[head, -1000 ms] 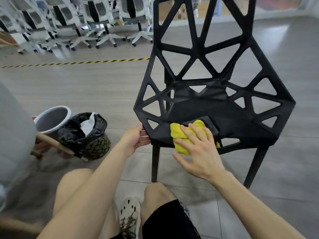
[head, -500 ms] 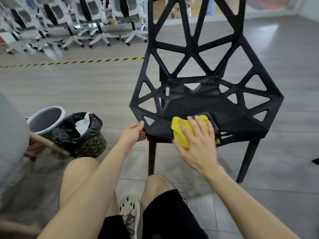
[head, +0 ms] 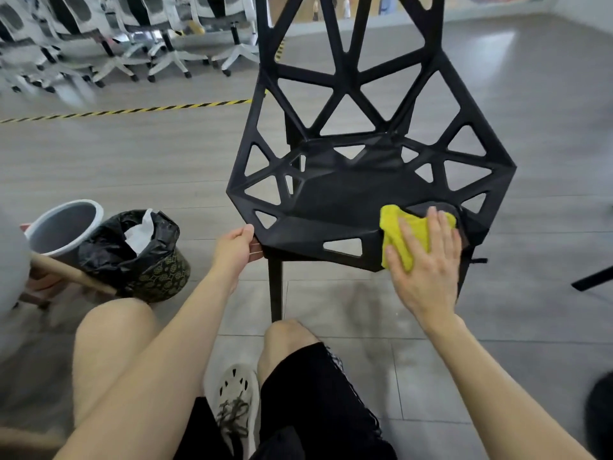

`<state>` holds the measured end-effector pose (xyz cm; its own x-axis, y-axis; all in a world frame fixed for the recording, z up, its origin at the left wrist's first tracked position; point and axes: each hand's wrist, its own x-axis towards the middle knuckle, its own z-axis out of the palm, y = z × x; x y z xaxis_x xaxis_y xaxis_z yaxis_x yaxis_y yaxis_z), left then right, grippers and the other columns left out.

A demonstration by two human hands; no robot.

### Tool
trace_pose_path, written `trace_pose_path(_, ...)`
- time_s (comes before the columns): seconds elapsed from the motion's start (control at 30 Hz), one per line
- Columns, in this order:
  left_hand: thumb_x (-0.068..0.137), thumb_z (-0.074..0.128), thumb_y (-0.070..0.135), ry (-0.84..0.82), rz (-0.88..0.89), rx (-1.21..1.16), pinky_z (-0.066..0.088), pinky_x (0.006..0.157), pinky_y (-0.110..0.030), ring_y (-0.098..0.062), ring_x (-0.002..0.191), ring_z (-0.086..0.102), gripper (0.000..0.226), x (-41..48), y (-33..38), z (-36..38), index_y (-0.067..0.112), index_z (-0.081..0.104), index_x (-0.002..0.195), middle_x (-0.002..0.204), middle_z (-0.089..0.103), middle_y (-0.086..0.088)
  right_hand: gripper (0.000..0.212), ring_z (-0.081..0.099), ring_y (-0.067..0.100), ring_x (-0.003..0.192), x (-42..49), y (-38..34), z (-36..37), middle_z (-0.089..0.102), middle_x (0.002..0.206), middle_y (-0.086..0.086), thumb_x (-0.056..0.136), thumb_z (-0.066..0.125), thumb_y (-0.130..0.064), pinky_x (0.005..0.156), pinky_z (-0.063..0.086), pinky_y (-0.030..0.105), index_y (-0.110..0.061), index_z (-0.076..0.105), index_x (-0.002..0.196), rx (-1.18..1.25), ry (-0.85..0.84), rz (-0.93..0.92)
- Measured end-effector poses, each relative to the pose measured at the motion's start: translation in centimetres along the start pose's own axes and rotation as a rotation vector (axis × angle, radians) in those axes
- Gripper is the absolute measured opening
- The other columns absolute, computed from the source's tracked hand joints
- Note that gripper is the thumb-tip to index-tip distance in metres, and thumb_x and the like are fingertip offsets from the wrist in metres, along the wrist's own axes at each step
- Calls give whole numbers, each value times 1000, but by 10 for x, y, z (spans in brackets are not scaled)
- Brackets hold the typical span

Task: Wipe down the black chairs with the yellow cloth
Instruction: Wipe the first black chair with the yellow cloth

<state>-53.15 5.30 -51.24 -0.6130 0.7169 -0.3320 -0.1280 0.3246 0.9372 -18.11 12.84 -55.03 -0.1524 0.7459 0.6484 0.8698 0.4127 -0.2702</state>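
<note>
Grey floor (head: 149,161): right hand (head: 426,270) lays flat fingers on yellow cloth (head: 394,232); black chair (head: 331,200) seat runs leftward toward the gripping left hand (head: 235,249).

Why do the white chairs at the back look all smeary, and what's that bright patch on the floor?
Head view: the white office chairs at the top-left are smeared by motion blur, while the black chair and yellow cloth look fairly sharp; the pale floor patch is soft glare, its light source out of frame.
</note>
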Motion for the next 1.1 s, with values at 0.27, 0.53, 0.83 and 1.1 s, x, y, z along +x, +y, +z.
trace_pose_path(0.27,101,62,20,501,643,480,53,93,-44,-27,101,64,12,-43,-6,17,15,66,112,103,68,-2,57,25,30,159,-2,-125,37,39,166,9,103,50,-58,124,24,57,-29,52,152,121,-128,-347)
trace_pose_path(0.53,105,57,23,-32,1439,1136,45,106,-44,-31,111,58,27,-85,-35,90,11,70,125,118,69,-4,67,4,34,163,-14,36,0,6,176,13,103,50,-63,125,22,63,-30,40,161,40,46,240)
trace_pose_path(0.83,107,66,33,-24,1460,1295,46,78,-43,-30,86,62,23,-71,-33,102,13,74,99,90,72,-3,57,9,31,163,-18,-18,18,14,176,3,106,48,-57,126,19,62,-40,41,160,66,-45,-109)
trace_pose_path(1.1,110,56,42,-64,1461,1360,42,83,-40,-26,88,60,32,-62,-31,102,17,76,111,95,75,2,62,13,40,160,55,35,-22,3,175,19,102,57,-52,128,21,53,-34,40,160,305,-65,698)
